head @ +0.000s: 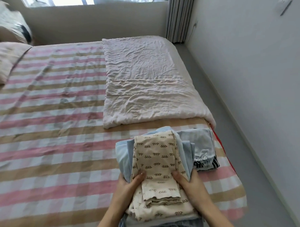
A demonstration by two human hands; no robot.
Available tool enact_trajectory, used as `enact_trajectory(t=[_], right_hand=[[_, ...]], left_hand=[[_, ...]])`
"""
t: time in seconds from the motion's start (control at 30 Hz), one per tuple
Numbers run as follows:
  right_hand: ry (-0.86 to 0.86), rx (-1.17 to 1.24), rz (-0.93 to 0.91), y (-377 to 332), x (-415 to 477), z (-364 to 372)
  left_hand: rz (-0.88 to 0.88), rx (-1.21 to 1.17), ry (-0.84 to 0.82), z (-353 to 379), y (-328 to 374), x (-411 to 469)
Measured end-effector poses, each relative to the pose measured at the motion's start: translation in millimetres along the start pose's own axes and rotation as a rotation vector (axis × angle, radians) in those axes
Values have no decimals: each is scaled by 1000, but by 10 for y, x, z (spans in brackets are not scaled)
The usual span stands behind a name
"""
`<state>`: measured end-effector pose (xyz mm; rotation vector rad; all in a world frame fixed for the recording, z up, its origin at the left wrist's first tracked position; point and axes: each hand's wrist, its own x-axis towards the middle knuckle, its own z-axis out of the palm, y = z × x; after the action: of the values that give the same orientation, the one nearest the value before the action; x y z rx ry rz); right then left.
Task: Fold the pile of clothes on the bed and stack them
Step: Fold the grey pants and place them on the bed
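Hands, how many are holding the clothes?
2. The left hand grips the left side of the stack of folded clothes, and the right hand grips its right side. Their fingers below the stack are hidden.

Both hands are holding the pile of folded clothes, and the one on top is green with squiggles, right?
Not quite. The head view shows the left hand and the right hand gripping the pile of folded clothes, but the top garment is cream with brown squiggles, not green.
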<state>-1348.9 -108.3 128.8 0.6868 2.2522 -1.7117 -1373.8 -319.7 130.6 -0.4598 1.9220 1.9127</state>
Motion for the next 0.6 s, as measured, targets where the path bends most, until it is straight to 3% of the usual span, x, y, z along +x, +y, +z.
enact_trajectory(t=[0.6], right_hand=[[-8, -82, -23, 821, 2372, 1001]], left_hand=[[27, 61, 65, -312, -941, 2426]])
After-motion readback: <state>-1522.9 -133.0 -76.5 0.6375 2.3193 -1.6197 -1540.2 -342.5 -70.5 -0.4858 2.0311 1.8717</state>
